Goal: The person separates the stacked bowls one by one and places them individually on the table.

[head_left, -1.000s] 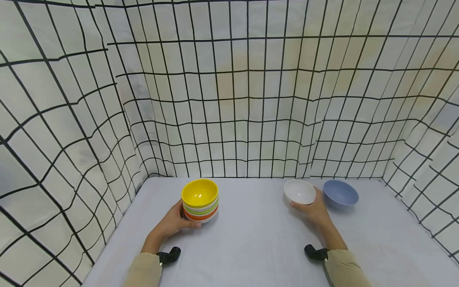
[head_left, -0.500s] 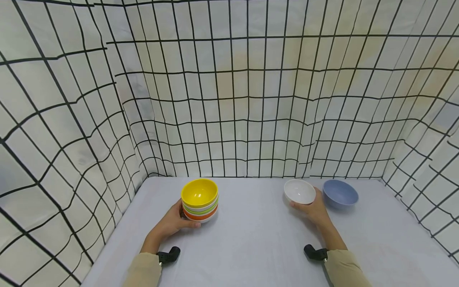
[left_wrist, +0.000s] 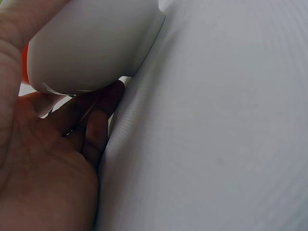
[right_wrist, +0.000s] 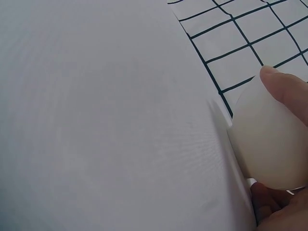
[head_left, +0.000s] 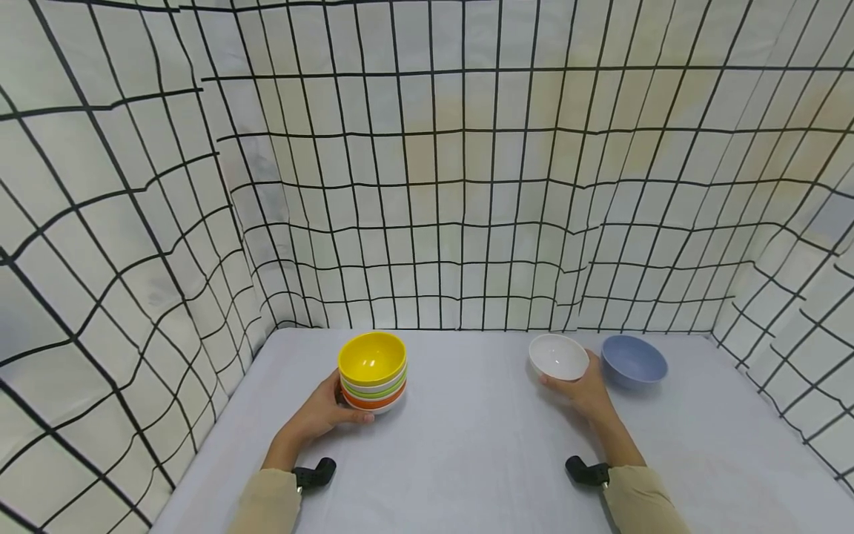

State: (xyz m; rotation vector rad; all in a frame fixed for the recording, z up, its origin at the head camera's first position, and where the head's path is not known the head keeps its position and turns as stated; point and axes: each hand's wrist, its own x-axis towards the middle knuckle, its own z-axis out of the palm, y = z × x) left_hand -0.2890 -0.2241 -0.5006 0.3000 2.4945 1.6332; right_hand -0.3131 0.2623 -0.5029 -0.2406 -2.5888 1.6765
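Observation:
On the left of the table, a stack of bowls (head_left: 372, 363) stands upright, with a yellow bowl on top and white, green and orange rims below. My left hand (head_left: 325, 411) holds the stack from its left side, thumb across the front. In the left wrist view the lowest white bowl (left_wrist: 96, 43) shows its foot at the cloth, with fingers curled behind it. Toward the right, my right hand (head_left: 583, 386) grips a small white bowl (head_left: 557, 357), thumb on its near side. The right wrist view shows that bowl's outer wall (right_wrist: 267, 139) between thumb and fingers.
A blue bowl (head_left: 634, 361) sits just right of my right hand. White cloth covers the table (head_left: 467, 445). A white backdrop with a black grid (head_left: 460, 185) rises behind the table and along both sides.

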